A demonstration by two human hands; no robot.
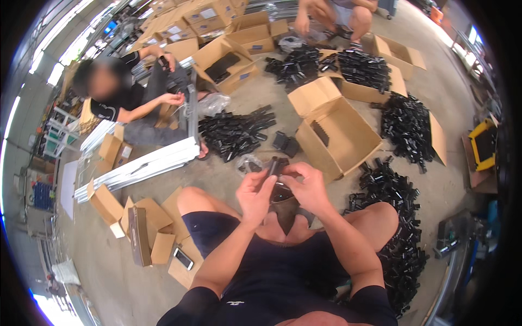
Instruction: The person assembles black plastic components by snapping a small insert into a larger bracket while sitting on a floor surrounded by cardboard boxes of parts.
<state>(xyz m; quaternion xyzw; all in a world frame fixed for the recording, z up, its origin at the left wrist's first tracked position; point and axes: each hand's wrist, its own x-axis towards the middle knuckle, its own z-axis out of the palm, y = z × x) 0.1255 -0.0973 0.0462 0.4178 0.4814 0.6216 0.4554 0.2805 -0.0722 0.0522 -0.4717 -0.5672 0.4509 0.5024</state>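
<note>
Both hands meet in front of my lap around a small black part [276, 164], perhaps plastic, whose exact kind I cannot make out. My left hand [255, 191] closes on its left side with thumb and fingers. My right hand [305, 187] pinches at its right side, fingertips almost touching the left thumb. Below the hands, between my legs, is a dark container or bag [285, 209], partly hidden. Just beyond them a few black blocks [285, 143] stand on the floor next to a clear plastic bag [250, 164].
An open carton [348, 138] stands ahead right. Heaps of black parts lie ahead [236, 133] and along my right side [402, 244]. A co-worker [136, 98] sits left beside metal rails [141, 168]; another person [337, 19] squats far ahead. A phone [184, 258] lies on cardboard.
</note>
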